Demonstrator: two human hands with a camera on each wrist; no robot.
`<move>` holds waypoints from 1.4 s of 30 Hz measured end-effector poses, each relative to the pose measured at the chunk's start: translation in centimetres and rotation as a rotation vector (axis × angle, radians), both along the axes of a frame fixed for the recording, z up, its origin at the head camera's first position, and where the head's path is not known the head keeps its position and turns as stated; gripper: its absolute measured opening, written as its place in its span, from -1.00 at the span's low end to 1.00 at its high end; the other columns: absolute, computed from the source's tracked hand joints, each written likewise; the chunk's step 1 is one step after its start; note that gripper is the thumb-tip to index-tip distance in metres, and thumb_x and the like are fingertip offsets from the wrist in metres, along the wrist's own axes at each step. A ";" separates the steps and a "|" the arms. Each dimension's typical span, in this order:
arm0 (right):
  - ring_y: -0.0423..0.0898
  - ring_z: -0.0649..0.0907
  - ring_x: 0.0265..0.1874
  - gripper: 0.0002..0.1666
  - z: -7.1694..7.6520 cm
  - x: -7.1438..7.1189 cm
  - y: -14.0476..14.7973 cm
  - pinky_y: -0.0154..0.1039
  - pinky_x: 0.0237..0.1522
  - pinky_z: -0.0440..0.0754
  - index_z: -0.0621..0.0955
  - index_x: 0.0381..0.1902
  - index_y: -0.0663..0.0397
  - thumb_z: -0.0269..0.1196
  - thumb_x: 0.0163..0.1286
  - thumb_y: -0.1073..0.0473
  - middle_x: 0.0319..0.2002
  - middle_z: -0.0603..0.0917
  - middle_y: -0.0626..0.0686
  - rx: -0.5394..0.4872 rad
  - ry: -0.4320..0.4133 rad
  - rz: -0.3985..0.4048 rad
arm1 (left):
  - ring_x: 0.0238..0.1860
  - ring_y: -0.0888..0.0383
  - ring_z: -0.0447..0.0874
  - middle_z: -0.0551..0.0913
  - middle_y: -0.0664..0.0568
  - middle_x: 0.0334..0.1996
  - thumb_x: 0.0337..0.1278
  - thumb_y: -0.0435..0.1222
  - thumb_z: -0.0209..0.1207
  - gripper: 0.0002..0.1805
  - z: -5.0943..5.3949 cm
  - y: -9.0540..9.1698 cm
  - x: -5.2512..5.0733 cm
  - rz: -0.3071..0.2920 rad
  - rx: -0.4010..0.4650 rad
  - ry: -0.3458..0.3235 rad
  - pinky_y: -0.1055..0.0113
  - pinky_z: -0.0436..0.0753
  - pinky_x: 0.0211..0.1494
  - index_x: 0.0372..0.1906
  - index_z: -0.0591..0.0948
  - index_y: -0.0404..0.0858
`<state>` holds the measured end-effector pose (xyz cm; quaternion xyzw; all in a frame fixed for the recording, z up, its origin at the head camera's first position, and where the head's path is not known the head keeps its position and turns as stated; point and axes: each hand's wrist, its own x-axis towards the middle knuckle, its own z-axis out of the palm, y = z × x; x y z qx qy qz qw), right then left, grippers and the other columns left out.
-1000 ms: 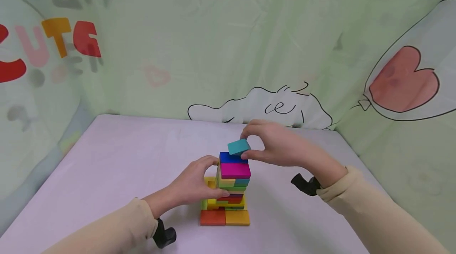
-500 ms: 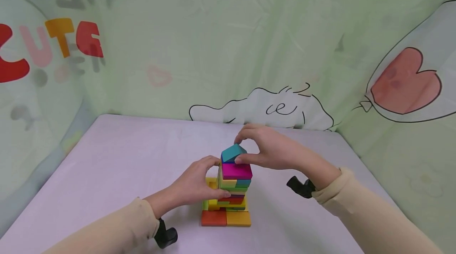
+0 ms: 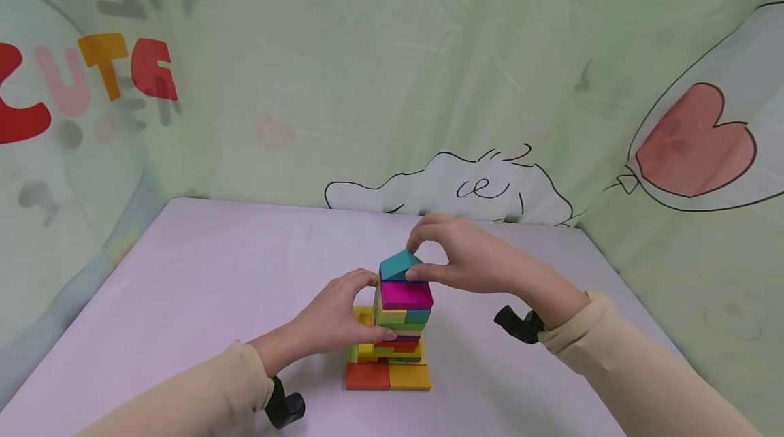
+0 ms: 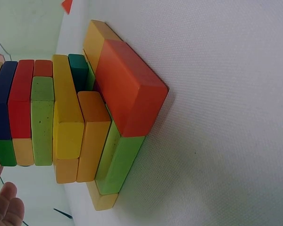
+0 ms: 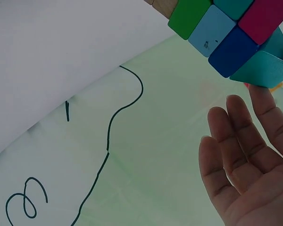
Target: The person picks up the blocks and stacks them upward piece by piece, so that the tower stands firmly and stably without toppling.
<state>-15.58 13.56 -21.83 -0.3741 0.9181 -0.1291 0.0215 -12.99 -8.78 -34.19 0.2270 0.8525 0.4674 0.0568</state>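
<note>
A teal wedge-shaped block rests on top of a tower of coloured wooden blocks. My right hand pinches this block between thumb and index finger. In the right wrist view, the teal block lies against a dark blue block, while the other fingers extend apart from the tower. My left hand holds the tower from its left side, thumb at the front and fingers behind. Several of its fingertips show beside the stack in the left wrist view.
At the tower's foot lie an orange-red flat block and a yellow-orange one. The tower stands on a pale lilac table. Printed pale green cloth rises behind and at both sides.
My right hand has moved slightly left and down, bringing the teal block from tilted above the dark blue block to sitting on it. My left hand has stayed at the tower.
</note>
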 end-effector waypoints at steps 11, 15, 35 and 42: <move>-0.01 0.67 0.04 -0.71 0.2 0.2 0.1 -0.10 0.02 0.75 0.71 -0.07 0.02 0.40 0.37 0.00 0.02 0.68 0.02 0.001 -0.004 -0.017 | 0.38 -0.13 0.46 0.61 0.02 0.19 -0.01 -0.07 0.53 -0.30 0.0 0.1 -0.1 -0.002 -0.003 -0.001 -0.28 0.46 0.40 0.25 0.54 -0.15; 0.01 0.66 0.07 -0.65 0.3 0.3 0.3 -0.06 0.05 0.73 0.69 0.00 0.04 0.39 0.38 -0.03 0.03 0.68 0.02 -0.005 -0.010 -0.027 | 0.38 -0.12 0.46 0.61 0.03 0.20 -0.01 -0.07 0.53 -0.31 0.1 0.1 -0.2 -0.003 -0.005 0.000 -0.27 0.48 0.39 0.25 0.54 -0.14; 0.20 0.69 0.02 -0.54 -6.8 1.1 19.4 0.08 -0.04 0.73 0.61 0.14 0.31 0.33 0.44 0.08 0.04 0.72 0.23 -0.065 0.058 -0.450 | 0.38 -0.11 0.45 0.61 0.01 0.20 -0.04 -0.09 0.54 -0.28 0.3 0.5 0.1 0.026 -0.021 -0.021 -0.27 0.50 0.37 0.26 0.54 -0.16; 0.27 0.68 -0.06 -0.36 -10.1 2.5 27.8 0.04 -0.17 0.76 0.53 0.17 0.52 0.24 0.52 -0.03 -0.02 0.71 0.35 0.041 -0.098 -0.654 | 0.38 -0.12 0.45 0.61 0.01 0.20 -0.04 -0.09 0.54 -0.29 0.1 0.4 0.1 0.027 -0.025 -0.022 -0.28 0.50 0.37 0.25 0.55 -0.17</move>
